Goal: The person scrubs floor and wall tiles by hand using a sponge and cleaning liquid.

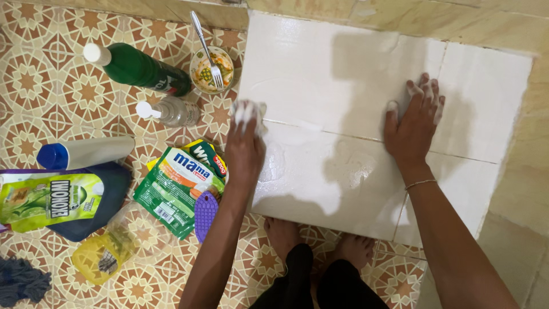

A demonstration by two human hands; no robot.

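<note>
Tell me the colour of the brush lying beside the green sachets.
Purple; the brush shows best in the head view, beside the left hand's forearm.

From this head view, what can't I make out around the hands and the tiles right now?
- What the left hand grips: white foam covers it.
- Palm of the right hand: pressed flat on the white tiles.
- Dark blue mop-like bundle: cut off by the frame's left edge.
- Bowl contents: too small; a fork lies over it.

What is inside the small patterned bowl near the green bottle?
A metal fork stands in the patterned bowl, its handle leaning out over the rim. Whether the bowl holds anything else cannot be told.
</note>
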